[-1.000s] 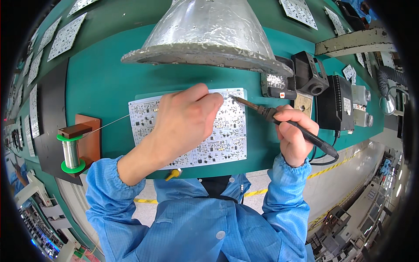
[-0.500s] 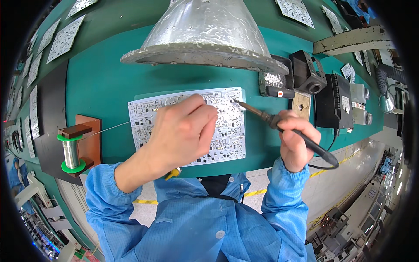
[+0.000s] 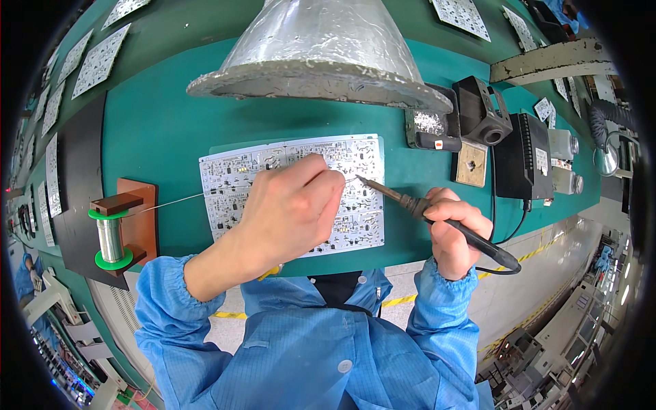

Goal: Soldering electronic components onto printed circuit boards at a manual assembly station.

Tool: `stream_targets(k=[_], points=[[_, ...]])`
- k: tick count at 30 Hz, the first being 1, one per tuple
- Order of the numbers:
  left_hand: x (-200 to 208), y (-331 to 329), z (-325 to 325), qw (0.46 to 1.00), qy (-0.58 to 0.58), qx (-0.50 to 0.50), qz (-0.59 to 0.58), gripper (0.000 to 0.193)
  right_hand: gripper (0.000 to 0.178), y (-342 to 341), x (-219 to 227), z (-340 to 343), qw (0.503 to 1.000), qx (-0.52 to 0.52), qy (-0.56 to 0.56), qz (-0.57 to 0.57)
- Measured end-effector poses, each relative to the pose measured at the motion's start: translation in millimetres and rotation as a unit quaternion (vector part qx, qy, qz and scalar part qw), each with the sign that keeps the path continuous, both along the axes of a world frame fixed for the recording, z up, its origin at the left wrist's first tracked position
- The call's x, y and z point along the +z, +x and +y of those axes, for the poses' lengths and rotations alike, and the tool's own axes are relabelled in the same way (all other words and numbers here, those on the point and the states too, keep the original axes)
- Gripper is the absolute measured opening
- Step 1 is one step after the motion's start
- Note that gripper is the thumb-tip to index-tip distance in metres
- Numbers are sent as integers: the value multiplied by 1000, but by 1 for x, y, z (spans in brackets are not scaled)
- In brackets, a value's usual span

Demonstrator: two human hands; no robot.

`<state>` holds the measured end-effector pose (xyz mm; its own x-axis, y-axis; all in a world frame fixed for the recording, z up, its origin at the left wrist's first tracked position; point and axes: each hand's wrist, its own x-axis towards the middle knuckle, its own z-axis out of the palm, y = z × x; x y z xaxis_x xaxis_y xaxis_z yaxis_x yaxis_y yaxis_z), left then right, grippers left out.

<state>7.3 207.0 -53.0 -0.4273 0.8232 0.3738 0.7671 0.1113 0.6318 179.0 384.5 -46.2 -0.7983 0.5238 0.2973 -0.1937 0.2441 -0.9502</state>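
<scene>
A white circuit board panel (image 3: pixel 362 229), crowded with small parts, lies on the green mat in front of me. My left hand (image 3: pixel 290 205) is over its middle, fingers pinched on solder wire (image 3: pixel 179 200) that runs from a green-flanged spool (image 3: pixel 110 238) at the left. A short end of the wire shows past the fingertips. My right hand (image 3: pixel 456 229) grips a soldering iron (image 3: pixel 410 203) like a pen. The iron's tip is at the wire's end, over the right part of the board; whether it touches a joint I cannot tell.
A metal fume hood (image 3: pixel 321 48) hangs just beyond the board. At the right stand an iron holder (image 3: pixel 482 113), a tray with solder bits (image 3: pixel 429 124), a sponge pad (image 3: pixel 470 164) and a black soldering station (image 3: pixel 523 157). More circuit boards (image 3: pixel 101 61) lie along the far left.
The iron has moved left and slightly nearer to me, bringing its tip to the wire's end. My left hand has shifted slightly to the right and nearer to me, still pinching the wire.
</scene>
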Motion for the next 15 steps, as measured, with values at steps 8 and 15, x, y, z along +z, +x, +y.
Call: stream_targets(k=[8, 15], points=[[-4, 2, 1, 1000, -5, -3, 13, 9, 19, -1, 0, -1, 1000, -5, -1, -5], [7, 2, -9, 1000, -14, 9, 5, 7, 19, -2, 0, -1, 1000, -8, 14, 9]])
